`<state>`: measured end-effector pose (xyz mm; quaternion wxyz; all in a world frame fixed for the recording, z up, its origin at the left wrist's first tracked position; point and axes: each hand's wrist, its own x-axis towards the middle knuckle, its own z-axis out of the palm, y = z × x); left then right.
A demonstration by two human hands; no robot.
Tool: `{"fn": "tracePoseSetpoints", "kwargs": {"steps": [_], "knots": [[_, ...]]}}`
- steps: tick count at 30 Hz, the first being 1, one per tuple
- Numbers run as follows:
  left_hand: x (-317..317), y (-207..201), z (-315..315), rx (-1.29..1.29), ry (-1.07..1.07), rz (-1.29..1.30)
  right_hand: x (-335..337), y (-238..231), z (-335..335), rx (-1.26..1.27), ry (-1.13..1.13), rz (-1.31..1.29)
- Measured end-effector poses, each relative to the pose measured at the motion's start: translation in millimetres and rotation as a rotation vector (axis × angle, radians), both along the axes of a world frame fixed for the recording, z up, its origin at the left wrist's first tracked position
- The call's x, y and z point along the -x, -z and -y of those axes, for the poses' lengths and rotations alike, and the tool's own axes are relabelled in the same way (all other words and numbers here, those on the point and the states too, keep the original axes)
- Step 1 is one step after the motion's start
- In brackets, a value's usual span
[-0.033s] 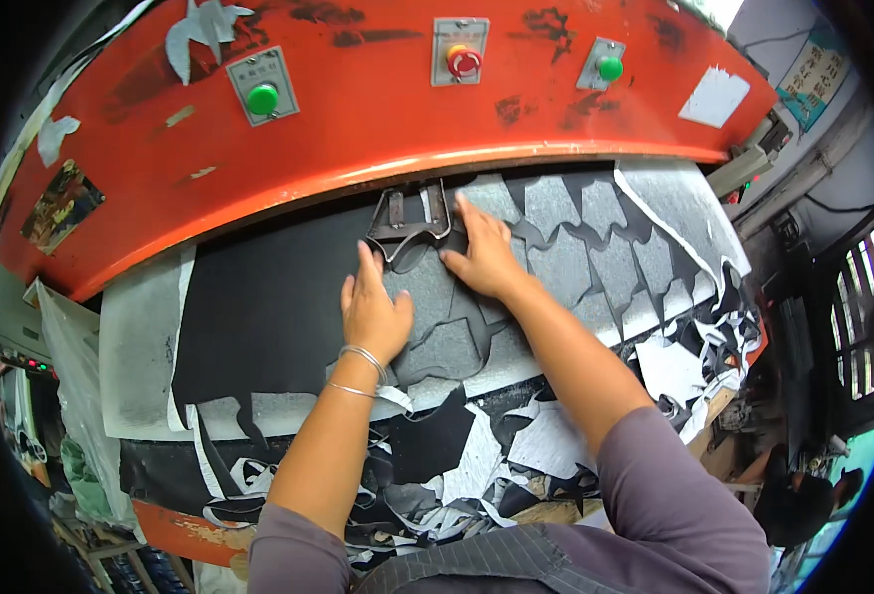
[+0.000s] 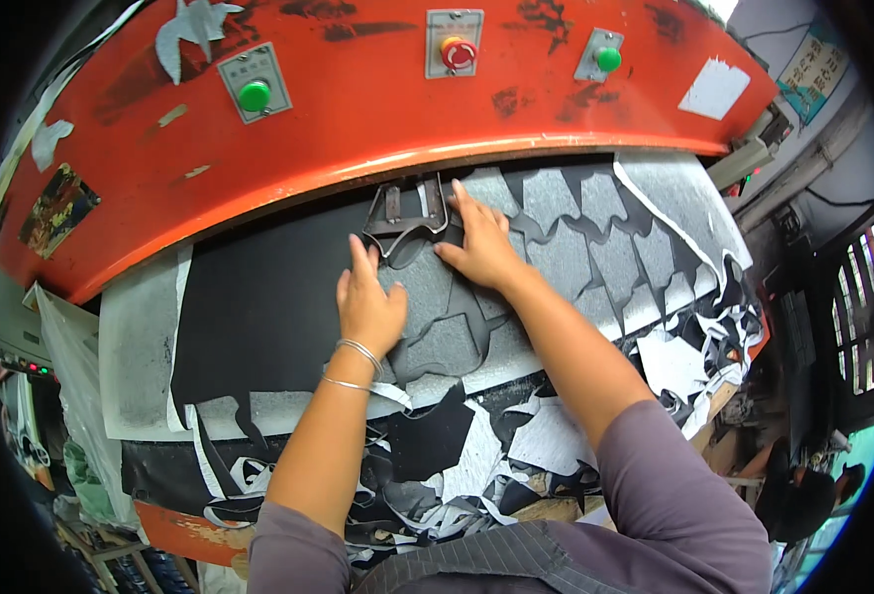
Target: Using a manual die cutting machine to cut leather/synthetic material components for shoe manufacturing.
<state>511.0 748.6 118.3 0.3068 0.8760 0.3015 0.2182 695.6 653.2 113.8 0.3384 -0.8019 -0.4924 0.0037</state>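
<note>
A dark metal cutting die point(image 2: 407, 220) lies on a grey sheet point(image 2: 442, 327) beneath the red press head point(image 2: 358, 129). My left hand point(image 2: 369, 305) rests flat on the grey sheet, its fingertips just left of the die. My right hand point(image 2: 483, 247) presses on the sheet with fingers spread, touching the die's right side. Neither hand grips anything. To the right, the sheet shows several cut outlines point(image 2: 595, 247). Two thin bangles circle my left wrist.
The press head carries two green buttons point(image 2: 254, 96) point(image 2: 608, 59) and a red one point(image 2: 459, 52). A black cutting bed point(image 2: 258, 307) lies to the left. Grey and black offcuts point(image 2: 476, 465) pile along the near edge. Another person point(image 2: 803, 495) sits at the lower right.
</note>
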Motion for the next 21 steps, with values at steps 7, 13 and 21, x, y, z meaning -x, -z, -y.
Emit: {"fn": "tracePoseSetpoints", "kwargs": {"steps": [7, 13, 21], "knots": [[-4.0, 7.6, -9.7, -0.094, 0.069, -0.072, -15.3, -3.3, -8.0, 0.127, -0.036, -0.106], [-6.0, 4.2, -3.7, -0.061, 0.098, -0.077, -8.0, 7.9, 0.8, 0.074, 0.061, -0.096], [-26.2, 11.2, -30.3, -0.105, -0.037, -0.082, -3.9, 11.7, -4.7, 0.011, 0.076, -0.015]]}}
